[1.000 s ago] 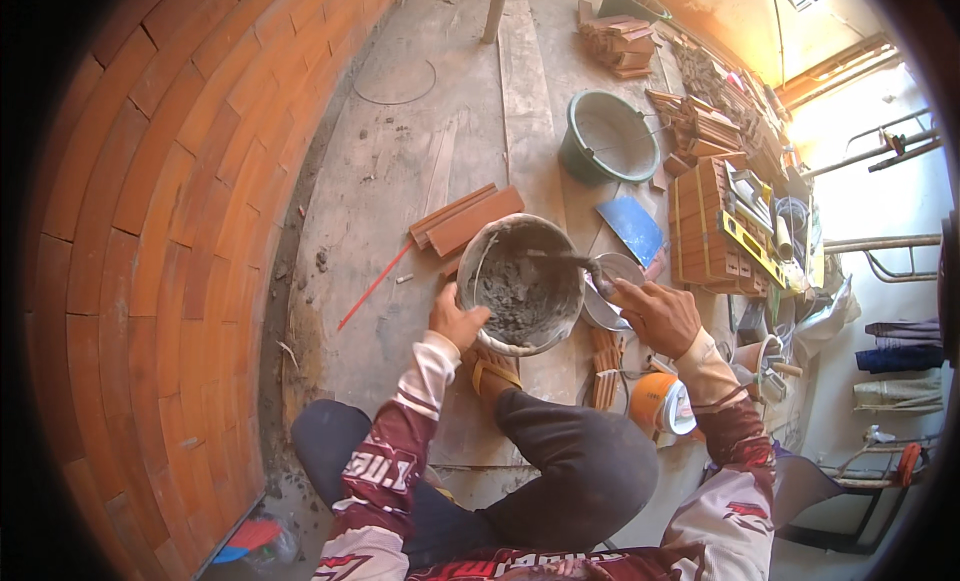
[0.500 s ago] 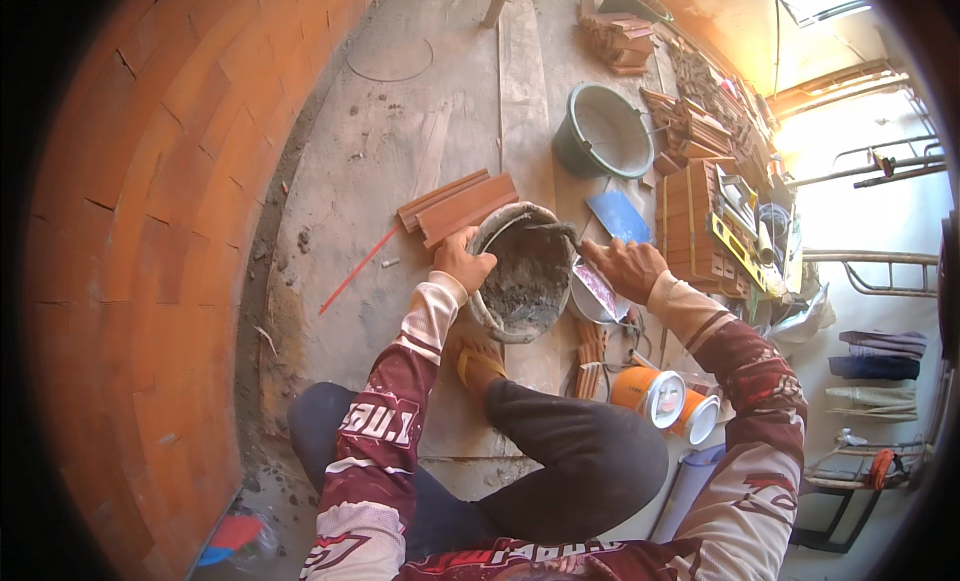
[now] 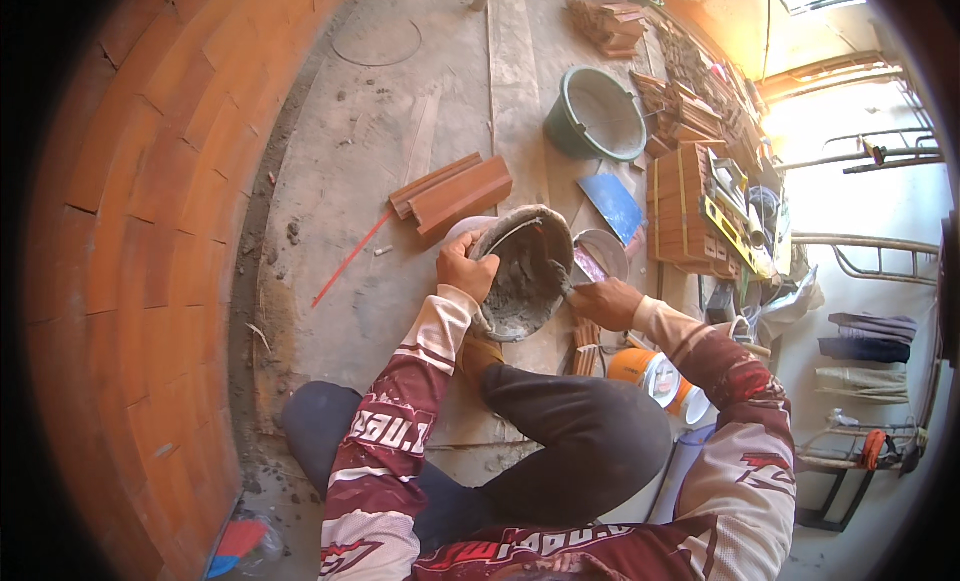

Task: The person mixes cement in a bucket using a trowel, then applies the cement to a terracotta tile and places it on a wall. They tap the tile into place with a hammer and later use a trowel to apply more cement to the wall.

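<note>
A mortar-stained bucket point(image 3: 556, 233) is tilted in front of me, its mouth facing me. Grey mortar point(image 3: 512, 307) lies inside. My left hand point(image 3: 468, 269) is closed on the bucket's left rim, thumb towards the mouth. At the opposite rim, my right hand point(image 3: 607, 303) is wrapped round the handle of a small mortar-coated trowel point(image 3: 560, 277); its blade reaches into the bucket, partly hidden. Two reddish-brown clay pieces point(image 3: 465, 197) lie on the floor just beyond the bucket. Behind my right hand stands a pale round container point(image 3: 603, 249).
A green tub point(image 3: 557, 131) stands farther off, with a blue sheet point(image 3: 613, 207) before it. Stacked clay pieces point(image 3: 680, 216) and a yellow spirit level point(image 3: 728, 233) are at right. Orange-and-white pails point(image 3: 632, 365) sit by my right knee. An orange tiled wall point(image 3: 150, 281) rises at left.
The bucket has tipped more towards me, with my left hand still on its rim. My right hand has moved down and nearer, bringing the trowel lower along the bucket's right side.
</note>
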A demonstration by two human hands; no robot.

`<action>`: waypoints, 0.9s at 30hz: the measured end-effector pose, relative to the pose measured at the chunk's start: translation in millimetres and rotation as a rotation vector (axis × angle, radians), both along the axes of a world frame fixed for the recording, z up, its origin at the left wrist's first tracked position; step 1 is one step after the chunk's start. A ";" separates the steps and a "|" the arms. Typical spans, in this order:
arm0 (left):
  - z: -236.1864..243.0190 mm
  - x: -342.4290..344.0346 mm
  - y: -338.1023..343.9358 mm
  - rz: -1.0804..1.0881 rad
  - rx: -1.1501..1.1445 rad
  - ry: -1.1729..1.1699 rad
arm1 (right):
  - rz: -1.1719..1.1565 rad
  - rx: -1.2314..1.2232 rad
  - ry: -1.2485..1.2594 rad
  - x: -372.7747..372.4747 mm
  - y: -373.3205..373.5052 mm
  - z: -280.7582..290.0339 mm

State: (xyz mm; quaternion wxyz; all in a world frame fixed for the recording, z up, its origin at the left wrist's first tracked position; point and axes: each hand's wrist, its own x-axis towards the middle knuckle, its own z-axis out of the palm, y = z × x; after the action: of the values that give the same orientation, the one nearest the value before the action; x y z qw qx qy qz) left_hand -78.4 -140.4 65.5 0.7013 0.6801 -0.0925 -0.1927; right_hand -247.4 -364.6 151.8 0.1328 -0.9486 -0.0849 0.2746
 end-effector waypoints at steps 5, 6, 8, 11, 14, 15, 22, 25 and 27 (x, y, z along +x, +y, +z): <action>-9.8 27.6 26.0 -0.117 -0.054 -0.054 | -0.062 -0.386 -0.011 25.8 36.3 69.1; -12.9 31.8 28.2 -0.140 -0.038 -0.041 | -0.036 -0.436 -0.037 30.6 38.0 69.4; -18.2 30.3 33.4 -0.144 -0.054 -0.014 | -0.009 -0.504 -0.037 34.2 38.7 60.5; -10.7 17.2 29.0 -0.015 -0.071 -0.009 | -0.037 -0.427 -0.031 25.2 33.2 28.2; -11.4 3.0 23.0 0.102 -0.020 -0.082 | 0.141 -0.178 0.101 32.8 26.5 8.2; -12.5 -1.4 21.9 0.096 -0.037 -0.045 | 0.168 -0.108 0.064 27.1 19.8 -1.8; -17.8 -14.5 30.0 0.115 -0.183 0.061 | -0.949 0.427 0.699 17.9 62.6 24.3; -14.2 -4.9 36.9 0.035 -0.087 -0.039 | -1.097 0.595 0.724 7.4 75.8 18.9; -17.1 -10.8 35.6 0.010 -0.126 -0.027 | -1.232 0.798 0.761 3.4 88.8 13.9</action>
State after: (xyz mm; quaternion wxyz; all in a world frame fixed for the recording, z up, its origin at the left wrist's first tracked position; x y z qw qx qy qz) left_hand -89.2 -104.7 48.4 0.7422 0.6377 -0.1106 -0.1740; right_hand -244.0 -275.8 165.7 0.6059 -0.5491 0.4099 0.4042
